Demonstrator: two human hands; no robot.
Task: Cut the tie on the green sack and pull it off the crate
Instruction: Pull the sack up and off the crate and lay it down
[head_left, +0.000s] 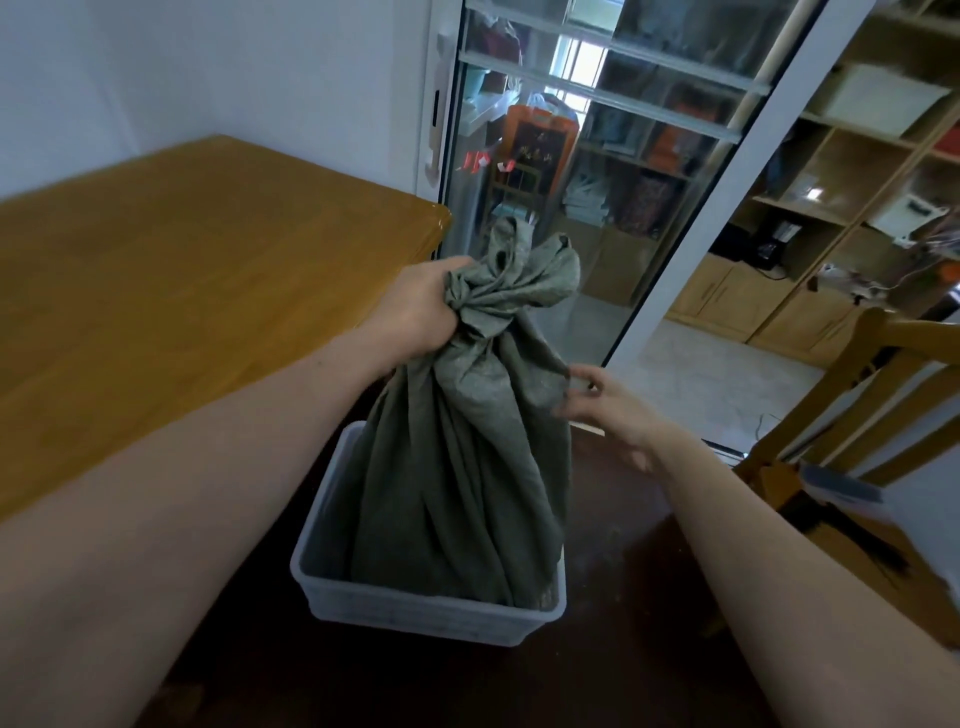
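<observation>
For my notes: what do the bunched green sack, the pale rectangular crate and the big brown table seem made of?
The green sack: thin matt cloth, perhaps woven plastic; it holds crisp creases. The pale rectangular crate: moulded plastic, semi-matt; smooth walls, ribbed rim. The brown table: wood, glossy varnish; grain lines and edge glare show.

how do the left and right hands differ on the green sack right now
The left hand grips the bunched neck of the green sack; the right hand sits at its side, blurred, grip unclear. The left hand is higher, the right hand lower, nearer the crate. Both are bare and hold no tool.
</observation>
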